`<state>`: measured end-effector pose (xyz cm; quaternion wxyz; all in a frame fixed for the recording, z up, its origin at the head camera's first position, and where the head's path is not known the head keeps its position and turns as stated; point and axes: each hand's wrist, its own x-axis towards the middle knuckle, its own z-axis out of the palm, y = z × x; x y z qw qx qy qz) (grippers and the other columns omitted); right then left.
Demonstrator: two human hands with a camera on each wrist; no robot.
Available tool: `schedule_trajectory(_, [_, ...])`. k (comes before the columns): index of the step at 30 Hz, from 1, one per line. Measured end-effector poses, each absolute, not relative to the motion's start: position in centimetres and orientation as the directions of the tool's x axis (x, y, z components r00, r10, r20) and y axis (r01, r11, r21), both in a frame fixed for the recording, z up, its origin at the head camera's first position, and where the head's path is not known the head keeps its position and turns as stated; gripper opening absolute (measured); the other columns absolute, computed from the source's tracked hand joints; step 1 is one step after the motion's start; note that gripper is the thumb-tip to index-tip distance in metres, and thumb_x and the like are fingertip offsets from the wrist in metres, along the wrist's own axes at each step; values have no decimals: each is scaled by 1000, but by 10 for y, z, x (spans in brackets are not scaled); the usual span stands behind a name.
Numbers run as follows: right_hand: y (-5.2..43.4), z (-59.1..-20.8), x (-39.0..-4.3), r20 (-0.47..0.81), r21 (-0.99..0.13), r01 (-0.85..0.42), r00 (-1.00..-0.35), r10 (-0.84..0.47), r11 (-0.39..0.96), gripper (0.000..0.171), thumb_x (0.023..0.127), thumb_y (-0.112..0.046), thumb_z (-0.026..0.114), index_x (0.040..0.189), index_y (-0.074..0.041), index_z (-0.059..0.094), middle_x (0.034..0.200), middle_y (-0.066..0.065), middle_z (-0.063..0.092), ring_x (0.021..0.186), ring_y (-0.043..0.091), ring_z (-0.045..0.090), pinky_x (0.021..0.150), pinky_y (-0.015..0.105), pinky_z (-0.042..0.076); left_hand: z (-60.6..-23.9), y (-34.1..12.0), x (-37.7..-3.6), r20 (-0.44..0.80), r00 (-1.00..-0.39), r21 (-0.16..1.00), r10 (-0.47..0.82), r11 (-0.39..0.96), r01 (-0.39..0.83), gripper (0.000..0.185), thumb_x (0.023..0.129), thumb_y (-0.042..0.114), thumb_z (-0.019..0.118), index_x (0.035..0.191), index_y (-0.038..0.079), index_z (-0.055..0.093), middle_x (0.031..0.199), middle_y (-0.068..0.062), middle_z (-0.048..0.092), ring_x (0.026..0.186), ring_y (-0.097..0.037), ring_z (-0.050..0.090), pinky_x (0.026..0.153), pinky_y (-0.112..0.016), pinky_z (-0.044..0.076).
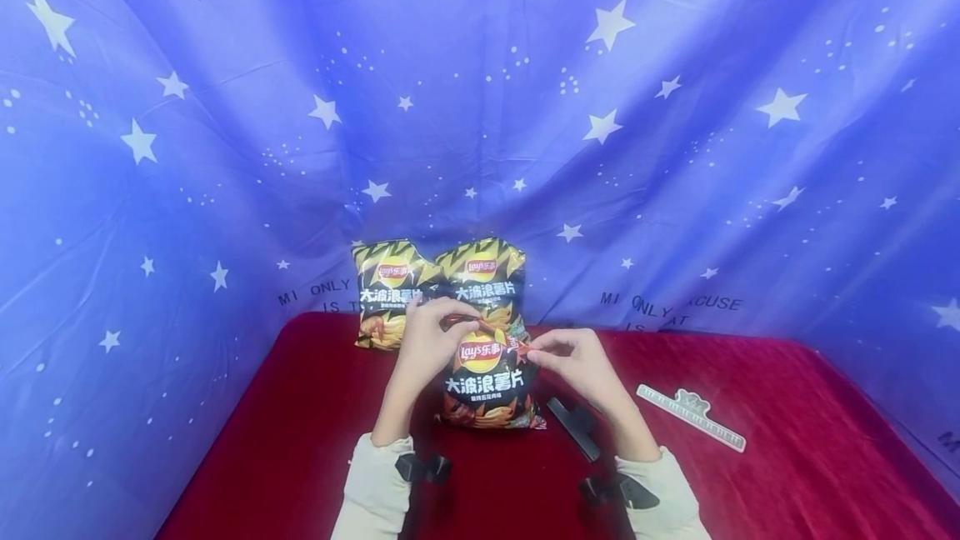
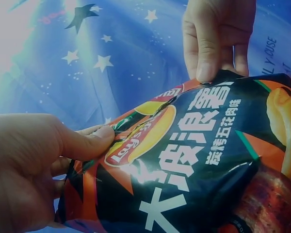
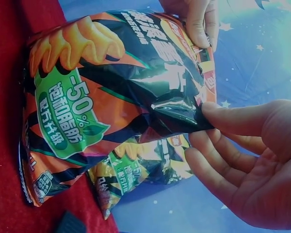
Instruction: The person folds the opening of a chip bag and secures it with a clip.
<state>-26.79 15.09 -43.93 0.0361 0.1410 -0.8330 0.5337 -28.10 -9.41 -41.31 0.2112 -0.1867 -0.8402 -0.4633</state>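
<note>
Red tablecloth (image 1: 300,440); both hands on chip bag (image 1: 487,382) top edge.

Two more chip bags (image 1: 442,282) block the way right behind the held chip bag (image 1: 491,377); right side has a black clip (image 1: 573,427) and ruler (image 1: 690,417) (near the edge). Left desk (image 1: 300,407) is open.

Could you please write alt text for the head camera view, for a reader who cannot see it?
Two hands, left hand and right hand, pinch the top corners of an upright black-and-orange Lay's chip bag on a red cloth-covered table. Two yellow-and-black Lay's bags stand behind it against a blue star-patterned backdrop.
</note>
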Motion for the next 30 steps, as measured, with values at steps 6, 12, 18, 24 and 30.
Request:
schedule_trajectory(6, [153,-443,-270,194,-901,-248,-964,-181,356,16,87,-10,81,98,1,79,94,17,78,75,7,68,65,22,54,-415,-93,-283,543,-827,676,148,508,534,12,84,8,81,94,15,80,89,0,77,88,-20,71,121,-70,11])
schedule_trajectory(12, [156,-445,-273,181,-916,-230,-968,-175,328,18,86,-8,81,99,4,78,95,19,78,73,5,66,64,23,55,-417,-93,-283,546,-821,670,169,501,549,12,85,6,80,93,14,79,88,-1,76,89,-22,71,121,-70,10])
schedule_trajectory(18, [157,-442,-271,146,-925,-196,-974,-173,324,18,84,-8,82,98,3,79,93,18,78,75,8,69,68,25,59,-416,-92,-281,539,-824,672,175,500,546,13,85,5,79,94,14,79,91,-1,77,88,-22,70,122,-65,15])
schedule_trajectory(24, [158,-441,-269,171,-916,-237,-961,-218,325,17,86,-8,81,99,2,78,92,19,77,77,14,71,68,24,58,-415,-90,-281,548,-819,660,169,514,548,12,86,6,78,95,13,79,91,-2,76,86,-22,69,122,-63,19])
schedule_trajectory(30, [159,-441,-270,194,-896,-280,-946,-261,346,15,88,-9,78,101,-1,77,93,16,77,78,17,73,72,24,59,-414,-91,-280,550,-819,659,167,516,548,13,87,6,78,96,15,79,91,-1,76,83,-20,67,121,-63,20])
